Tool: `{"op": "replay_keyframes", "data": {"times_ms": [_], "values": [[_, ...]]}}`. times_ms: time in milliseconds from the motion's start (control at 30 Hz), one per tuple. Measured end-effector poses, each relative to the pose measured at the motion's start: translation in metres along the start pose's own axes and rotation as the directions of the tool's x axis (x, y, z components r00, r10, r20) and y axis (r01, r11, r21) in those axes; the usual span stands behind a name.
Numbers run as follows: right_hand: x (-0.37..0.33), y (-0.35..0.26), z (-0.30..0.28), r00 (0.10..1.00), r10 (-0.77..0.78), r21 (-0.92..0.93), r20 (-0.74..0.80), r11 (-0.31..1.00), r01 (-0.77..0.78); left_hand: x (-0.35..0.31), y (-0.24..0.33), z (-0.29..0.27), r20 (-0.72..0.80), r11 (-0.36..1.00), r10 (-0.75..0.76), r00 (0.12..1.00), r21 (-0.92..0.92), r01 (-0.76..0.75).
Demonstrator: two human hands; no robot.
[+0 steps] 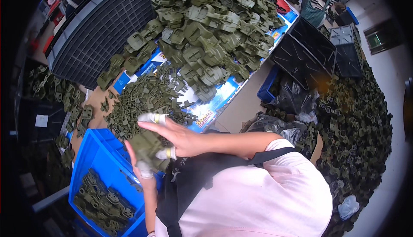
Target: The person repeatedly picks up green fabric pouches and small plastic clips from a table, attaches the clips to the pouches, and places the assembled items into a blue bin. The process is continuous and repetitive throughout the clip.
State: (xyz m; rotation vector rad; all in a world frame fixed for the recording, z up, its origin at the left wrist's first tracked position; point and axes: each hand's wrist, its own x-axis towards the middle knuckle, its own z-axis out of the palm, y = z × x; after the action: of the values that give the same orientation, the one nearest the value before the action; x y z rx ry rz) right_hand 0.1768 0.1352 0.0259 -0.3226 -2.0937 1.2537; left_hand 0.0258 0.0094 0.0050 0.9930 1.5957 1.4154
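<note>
Where grips meet, one olive molded-plastic part [148,145] is braced

From my remote post, the head view shows my operator's left hand [141,175] and right hand [183,140] holding the part between spread fingers, apparently to steady it from two sides. Blue bin [102,144] and small-parts heap [142,96] sit near, presumably for easy reach.

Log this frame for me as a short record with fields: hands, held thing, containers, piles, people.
Hands: left hand and right hand, both with white fingertip coverings
Held: olive-green part, between both hands, blurred
Containers: blue bin with green parts inside, lower left; black crate, upper left
Piles: larger green parts; smaller green pieces, nearer the hands
People: co-worker in striped top, upper right
</note>
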Motion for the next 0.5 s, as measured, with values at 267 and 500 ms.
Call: {"op": "replay_keyframes", "data": {"times_ms": [267,500], "values": [[-0.007,-0.010,-0.037,0.927,0.085,-0.153,0.365,0.988,-0.031,0.000,0.004,0.005,0.219,0.965,0.124,0.968,0.200,-0.169],[-0.024,0.008,-0.025,0.954,0.275,0.162,0.114,0.943,-0.292,0.020,0.005,0.002,0.278,0.946,0.084,0.957,0.278,-0.164]]}}
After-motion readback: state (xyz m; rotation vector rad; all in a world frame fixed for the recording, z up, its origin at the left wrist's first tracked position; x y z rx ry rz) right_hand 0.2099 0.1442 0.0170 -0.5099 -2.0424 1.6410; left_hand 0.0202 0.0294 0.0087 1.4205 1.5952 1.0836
